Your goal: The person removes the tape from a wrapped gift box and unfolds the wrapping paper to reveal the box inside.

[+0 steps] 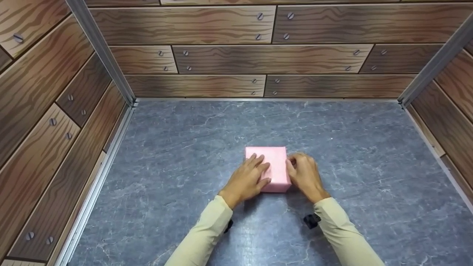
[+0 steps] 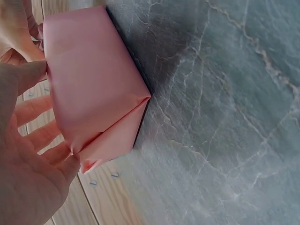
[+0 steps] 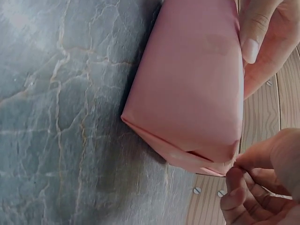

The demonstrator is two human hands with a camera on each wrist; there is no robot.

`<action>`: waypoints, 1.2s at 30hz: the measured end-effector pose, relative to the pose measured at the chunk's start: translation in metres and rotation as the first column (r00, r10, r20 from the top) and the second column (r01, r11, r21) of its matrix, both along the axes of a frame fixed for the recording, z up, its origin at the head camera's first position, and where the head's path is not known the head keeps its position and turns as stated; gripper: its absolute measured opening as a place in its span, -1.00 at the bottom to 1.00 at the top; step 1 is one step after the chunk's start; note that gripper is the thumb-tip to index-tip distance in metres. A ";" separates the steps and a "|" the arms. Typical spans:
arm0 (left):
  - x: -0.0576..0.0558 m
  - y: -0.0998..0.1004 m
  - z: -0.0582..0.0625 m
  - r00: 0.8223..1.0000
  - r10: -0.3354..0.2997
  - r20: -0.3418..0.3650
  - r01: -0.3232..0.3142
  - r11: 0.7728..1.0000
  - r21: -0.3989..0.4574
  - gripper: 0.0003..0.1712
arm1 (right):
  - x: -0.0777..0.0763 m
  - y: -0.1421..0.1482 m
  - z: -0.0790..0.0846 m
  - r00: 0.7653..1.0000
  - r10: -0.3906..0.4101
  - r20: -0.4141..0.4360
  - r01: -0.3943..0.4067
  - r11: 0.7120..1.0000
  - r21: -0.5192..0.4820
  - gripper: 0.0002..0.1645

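Note:
A box wrapped in pink paper (image 1: 277, 162) sits on the grey marbled surface. My left hand (image 1: 247, 179) rests on its top left with the fingers spread and straight. At the box's right end, my right hand (image 1: 306, 173) has curled fingers and pinches the paper edge near the upper corner. In the left wrist view, the wrapped box (image 2: 93, 70) has a folded flap with a slanting crease and a small gap at its left end. The right wrist view shows folded paper layers (image 3: 197, 157) at the other end, beside my right fingertips.
Wood-print panels (image 1: 221, 26) stand behind the marbled tabletop (image 1: 177, 147) and along both sides. Metal rails (image 1: 99, 181) run along its edges. A small black device (image 1: 312, 221) sits at my right wrist.

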State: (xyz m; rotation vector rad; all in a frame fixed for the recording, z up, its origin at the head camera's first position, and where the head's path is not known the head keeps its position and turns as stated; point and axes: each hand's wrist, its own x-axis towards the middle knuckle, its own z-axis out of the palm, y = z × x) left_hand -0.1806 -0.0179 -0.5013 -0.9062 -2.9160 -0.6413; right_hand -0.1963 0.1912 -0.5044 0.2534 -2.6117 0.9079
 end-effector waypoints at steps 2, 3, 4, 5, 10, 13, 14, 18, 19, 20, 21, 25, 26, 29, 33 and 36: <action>0.000 0.000 0.000 1.000 0.002 0.002 -0.002 1.000 0.004 -0.44 | 0.000 0.002 0.000 1.000 -0.006 -0.002 0.006 1.000 -0.009 -0.94; 0.000 0.000 0.000 1.000 0.003 0.005 -0.003 1.000 0.006 -0.44 | 0.000 0.003 0.000 1.000 -0.010 -0.003 0.010 1.000 -0.013 -0.94; 0.000 0.000 0.000 1.000 0.004 0.009 -0.004 1.000 0.007 -0.44 | 0.000 0.004 -0.001 1.000 -0.015 -0.004 0.015 1.000 -0.015 -0.95; 0.000 0.000 0.000 1.000 0.004 0.014 -0.004 1.000 0.008 -0.44 | 0.000 0.005 -0.001 1.000 -0.019 -0.005 0.019 1.000 -0.016 -0.94; 0.001 -0.001 -0.001 1.000 -0.004 0.012 0.004 1.000 0.018 -0.45 | 0.001 0.009 -0.004 0.999 -0.047 -0.015 0.047 0.999 -0.019 -0.92; 0.001 -0.001 -0.001 1.000 -0.009 -0.006 0.009 1.000 0.023 -0.45 | 0.002 0.011 -0.005 0.998 -0.053 -0.028 0.052 0.998 -0.020 -0.91; 0.001 -0.001 -0.001 1.000 -0.010 -0.006 0.011 1.000 0.025 -0.45 | 0.002 0.011 -0.006 0.998 -0.055 -0.033 0.054 0.998 -0.019 -0.92; 0.001 -0.001 -0.002 1.000 -0.011 -0.006 0.011 1.000 0.024 -0.45 | 0.002 0.013 -0.007 0.997 -0.062 -0.044 0.062 0.998 -0.013 -0.92; 0.001 -0.001 -0.002 1.000 -0.010 -0.007 0.010 1.000 0.023 -0.45 | 0.002 0.013 -0.007 0.997 -0.065 -0.046 0.064 0.998 -0.012 -0.93; 0.001 -0.001 -0.002 1.000 -0.008 -0.003 0.008 1.000 0.021 -0.45 | 0.002 0.013 -0.008 0.997 -0.066 -0.047 0.066 0.998 -0.011 -0.93; 0.001 -0.001 -0.002 1.000 -0.007 0.000 0.007 1.000 0.019 -0.45 | 0.002 0.014 -0.008 0.997 -0.068 -0.047 0.067 0.998 -0.012 -0.93; 0.002 -0.001 0.000 1.000 -0.005 0.006 0.005 1.000 0.015 -0.45 | 0.002 0.016 -0.009 0.996 -0.072 -0.044 0.071 0.997 -0.021 -0.92; 0.002 -0.002 0.000 1.000 -0.005 0.014 0.005 1.000 0.015 -0.44 | 0.001 0.016 -0.009 0.996 -0.075 -0.042 0.074 0.997 -0.024 -0.92; 0.002 0.000 -0.001 1.000 -0.008 0.027 0.008 1.000 0.016 -0.44 | 0.002 0.022 -0.009 0.995 -0.096 -0.038 0.095 0.995 -0.027 -0.92; 0.002 0.000 -0.001 1.000 -0.001 0.027 0.001 1.000 0.010 -0.44 | 0.003 0.029 -0.007 0.994 -0.111 -0.007 0.111 0.994 -0.024 -0.93; 0.002 0.000 -0.001 1.000 0.002 0.024 -0.002 1.000 0.011 -0.45 | 0.004 0.033 -0.005 0.994 -0.106 0.035 0.107 0.994 -0.027 -0.90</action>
